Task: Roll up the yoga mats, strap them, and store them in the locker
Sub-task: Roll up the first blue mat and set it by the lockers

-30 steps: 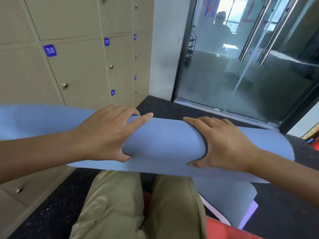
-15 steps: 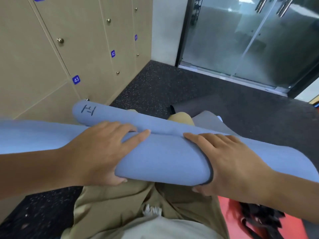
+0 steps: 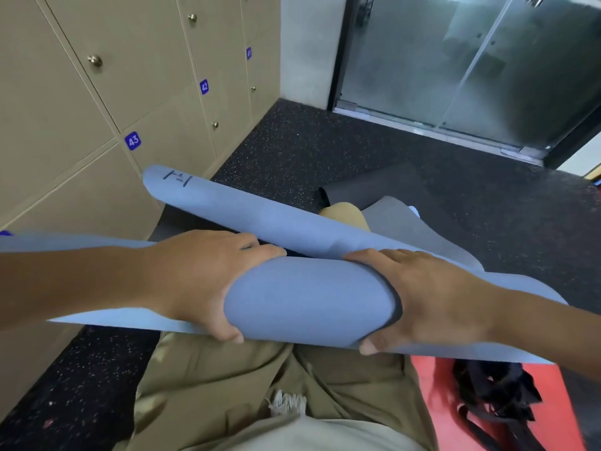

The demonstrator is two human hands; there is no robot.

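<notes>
Where the beige lockers (image 3: 97,102) fill the upper left of the frame, small blue number tags are seen on the doors: 43 (image 3: 132,140), 42 (image 3: 204,86) and, less sharply, 41 (image 3: 248,53). A dark handwritten mark, not clearly legible, is found on the far corner of the blue mat (image 3: 309,307) at centre left. The mat is held across the lap at the middle of the frame, its rolled part gripped from both sides: the left hand (image 3: 208,281) is closed over the roll's left end with the thumb underneath, and the right hand (image 3: 419,297) is wrapped around the right end, where a dark inner edge is exposed. The mat's loose sheet is cut off at the left border. A dark roll (image 3: 364,190) on the speckled floor is partly hidden behind a knee and a grey sheet (image 3: 390,216). At lower right, black straps (image 3: 497,395) are heaped on a red surface (image 3: 432,379), their shape hard to make out. Frosted glass doors (image 3: 471,66) occupy the upper right.
</notes>
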